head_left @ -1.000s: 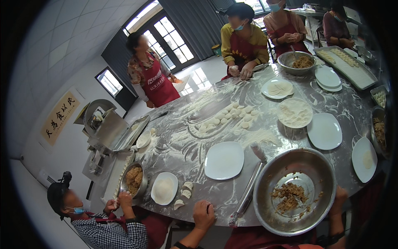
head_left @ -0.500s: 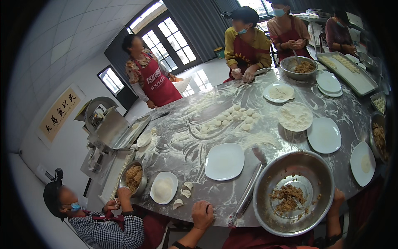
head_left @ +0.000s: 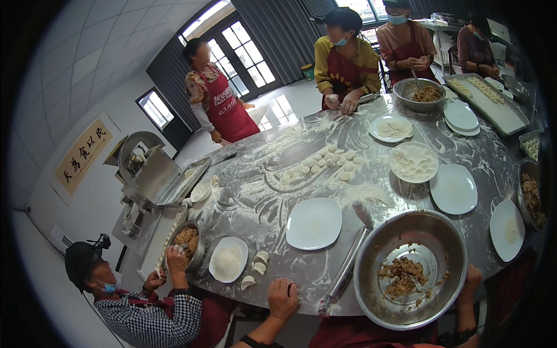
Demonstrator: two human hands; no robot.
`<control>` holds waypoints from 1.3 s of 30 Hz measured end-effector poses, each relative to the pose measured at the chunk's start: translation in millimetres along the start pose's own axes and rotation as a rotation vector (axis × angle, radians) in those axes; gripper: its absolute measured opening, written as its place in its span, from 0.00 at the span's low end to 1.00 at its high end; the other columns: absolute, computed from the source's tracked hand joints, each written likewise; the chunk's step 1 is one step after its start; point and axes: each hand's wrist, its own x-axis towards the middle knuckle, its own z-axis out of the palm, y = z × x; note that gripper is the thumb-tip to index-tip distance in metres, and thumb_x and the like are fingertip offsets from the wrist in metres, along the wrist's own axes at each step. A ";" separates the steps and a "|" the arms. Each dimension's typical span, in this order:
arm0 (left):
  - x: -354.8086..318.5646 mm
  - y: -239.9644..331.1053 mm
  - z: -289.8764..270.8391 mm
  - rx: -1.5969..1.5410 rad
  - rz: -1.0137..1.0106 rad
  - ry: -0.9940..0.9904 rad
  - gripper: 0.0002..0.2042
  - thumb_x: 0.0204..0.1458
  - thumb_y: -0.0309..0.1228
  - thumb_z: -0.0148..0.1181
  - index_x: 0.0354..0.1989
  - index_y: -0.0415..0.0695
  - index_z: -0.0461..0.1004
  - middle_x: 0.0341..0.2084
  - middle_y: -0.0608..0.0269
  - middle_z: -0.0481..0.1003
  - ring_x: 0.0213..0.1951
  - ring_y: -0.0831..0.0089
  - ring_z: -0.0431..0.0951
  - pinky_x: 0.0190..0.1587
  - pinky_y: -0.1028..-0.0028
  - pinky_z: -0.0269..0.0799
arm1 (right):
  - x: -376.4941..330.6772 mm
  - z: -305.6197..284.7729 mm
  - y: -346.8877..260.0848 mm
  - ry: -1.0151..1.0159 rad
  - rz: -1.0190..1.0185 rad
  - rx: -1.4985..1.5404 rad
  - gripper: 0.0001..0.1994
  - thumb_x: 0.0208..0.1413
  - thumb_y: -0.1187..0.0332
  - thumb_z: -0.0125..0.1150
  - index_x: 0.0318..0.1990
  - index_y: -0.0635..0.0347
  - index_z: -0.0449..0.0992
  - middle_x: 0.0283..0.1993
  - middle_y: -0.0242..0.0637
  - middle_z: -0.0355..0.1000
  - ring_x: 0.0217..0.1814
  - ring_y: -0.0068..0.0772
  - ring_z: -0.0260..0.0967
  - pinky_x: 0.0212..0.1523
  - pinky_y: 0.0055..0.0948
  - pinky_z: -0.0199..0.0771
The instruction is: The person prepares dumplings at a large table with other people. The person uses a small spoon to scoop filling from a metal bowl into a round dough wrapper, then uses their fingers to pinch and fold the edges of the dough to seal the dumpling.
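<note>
My left hand point(head_left: 283, 298) rests at the near table edge, its fingers curled in and nothing visible in them. Just beyond it lie several folded dumplings point(head_left: 259, 267). On the right, a large steel bowl point(head_left: 365, 290) with brown filling point(head_left: 404, 275) at its bottom overhangs the near edge. My right hand point(head_left: 471, 283) is against the bowl's right side; its fingers are mostly hidden, so its grip cannot be made out. Between my hands lies a steel rolling pin point(head_left: 346, 272), close along the bowl's left side. A white square plate point(head_left: 314, 224) sits beyond the pin.
Small dough pieces point(head_left: 316, 165) lie on the floured steel table point(head_left: 255, 203). A flour plate point(head_left: 413, 163) and white plates point(head_left: 454, 188) stand right. At left, a co-worker point(head_left: 145, 313) reaches to a filling bowl point(head_left: 199, 249). Other people stand across the table, near trays of dumplings point(head_left: 486, 101).
The standing person at the far left has shifted right. The co-worker at lower left has raised both hands, one now at the filling bowl. My hands and the large bowl are practically still.
</note>
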 end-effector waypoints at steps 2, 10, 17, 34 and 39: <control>-1.5 -1.7 -0.4 0.000 0.001 0.000 0.03 0.61 0.26 0.67 0.40 0.43 0.78 0.39 0.51 0.79 0.43 0.45 0.80 0.49 0.51 0.76 | 1.7 -0.4 -2.9 -0.002 0.002 0.006 0.16 0.59 0.57 0.69 0.31 0.59 0.73 0.27 0.50 0.68 0.30 0.61 0.71 0.32 0.56 0.60; -1.8 -5.6 0.2 -0.014 -0.010 -0.008 0.03 0.61 0.27 0.67 0.39 0.43 0.78 0.40 0.52 0.79 0.44 0.45 0.80 0.49 0.51 0.76 | 0.4 2.8 -3.1 0.008 -0.029 -0.043 0.17 0.58 0.58 0.68 0.28 0.60 0.69 0.25 0.50 0.66 0.28 0.61 0.70 0.30 0.56 0.60; -2.2 -7.1 -1.5 0.015 -0.028 -0.035 0.05 0.62 0.29 0.68 0.40 0.44 0.79 0.42 0.53 0.80 0.46 0.48 0.81 0.51 0.51 0.76 | -0.1 2.3 -6.9 -0.007 0.004 -0.046 0.17 0.58 0.57 0.69 0.29 0.59 0.71 0.26 0.50 0.67 0.29 0.62 0.70 0.31 0.55 0.59; -2.8 -10.9 0.6 0.031 -0.006 -0.012 0.05 0.62 0.30 0.68 0.41 0.44 0.80 0.42 0.53 0.80 0.46 0.48 0.81 0.53 0.52 0.77 | 0.2 6.4 -8.1 0.011 -0.010 -0.042 0.17 0.57 0.59 0.68 0.27 0.60 0.70 0.26 0.49 0.66 0.28 0.60 0.69 0.30 0.54 0.58; -3.0 -10.0 0.8 0.031 -0.017 -0.020 0.05 0.62 0.30 0.68 0.41 0.45 0.80 0.42 0.54 0.80 0.46 0.48 0.82 0.53 0.52 0.77 | 4.9 3.3 -16.1 0.020 -0.006 -0.019 0.17 0.57 0.59 0.69 0.27 0.59 0.69 0.25 0.49 0.66 0.27 0.60 0.69 0.29 0.55 0.59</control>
